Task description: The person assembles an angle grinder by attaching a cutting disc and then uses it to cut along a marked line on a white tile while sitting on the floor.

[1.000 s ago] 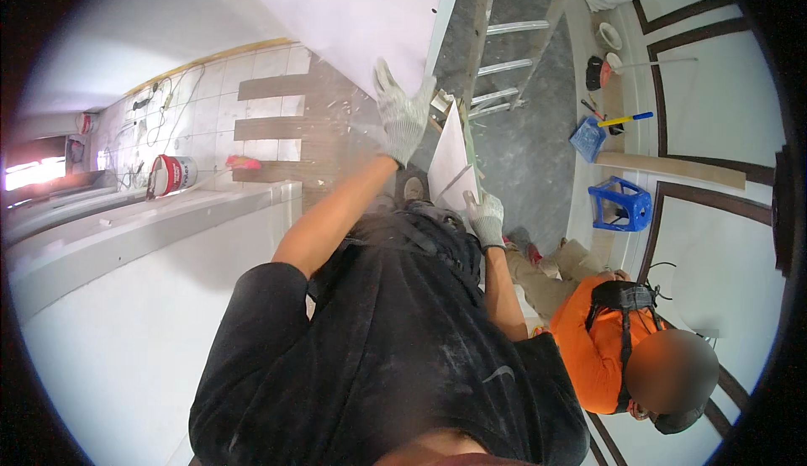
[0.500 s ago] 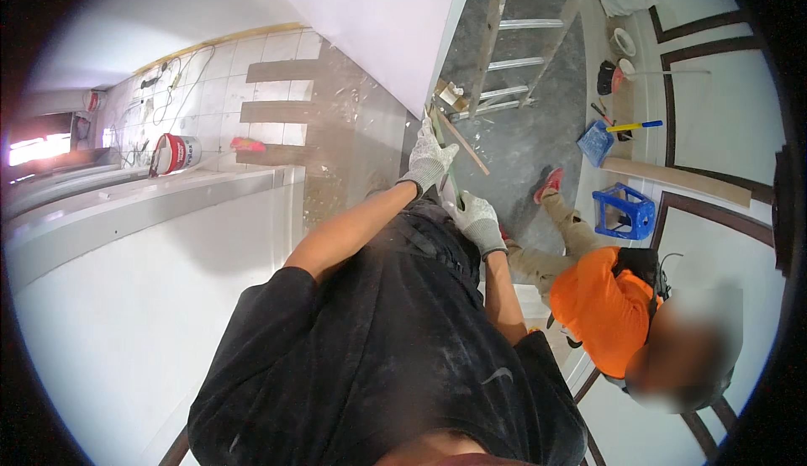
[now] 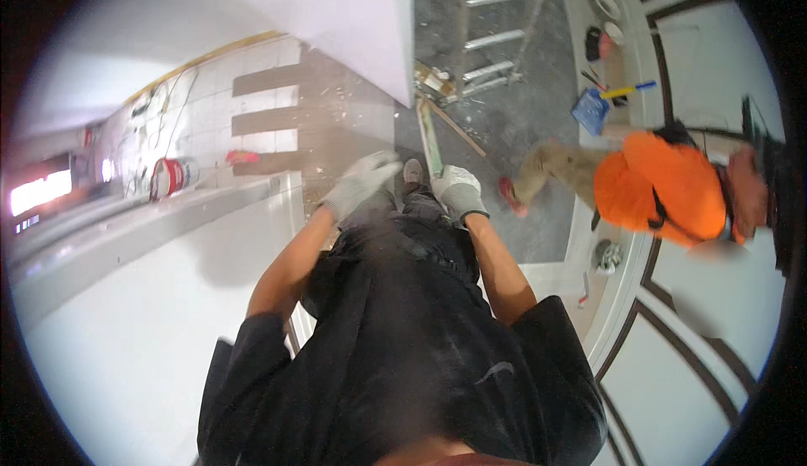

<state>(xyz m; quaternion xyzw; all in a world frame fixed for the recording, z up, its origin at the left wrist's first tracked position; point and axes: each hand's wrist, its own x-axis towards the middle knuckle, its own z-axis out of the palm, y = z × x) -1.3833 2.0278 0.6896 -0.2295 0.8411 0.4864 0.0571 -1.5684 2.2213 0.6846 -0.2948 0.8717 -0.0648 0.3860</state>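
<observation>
My right hand (image 3: 459,189), in a pale knitted work glove, is closed on the near end of a long, narrow green-and-white strip (image 3: 429,140). From that hand the strip points away, its far end close to the lower corner of a large white panel (image 3: 353,21). I cannot make out exactly what kind of piece it is. My left hand (image 3: 363,185), gloved alike, is off the strip, over my left leg. Motion smears its fingers, and no object shows in it.
An aluminium ladder (image 3: 496,42) stands ahead on the grey floor, scraps (image 3: 434,79) by its foot. A thin wooden strip (image 3: 456,128) lies nearby. At right, a co-worker in orange (image 3: 651,184) stands near a blue dustpan (image 3: 591,113). A red-and-white bucket (image 3: 171,178) stands left.
My left hand has let go of the strip and drawn back to the left. My right hand still grips it. The co-worker has shifted, now covering the blue stool's place.
</observation>
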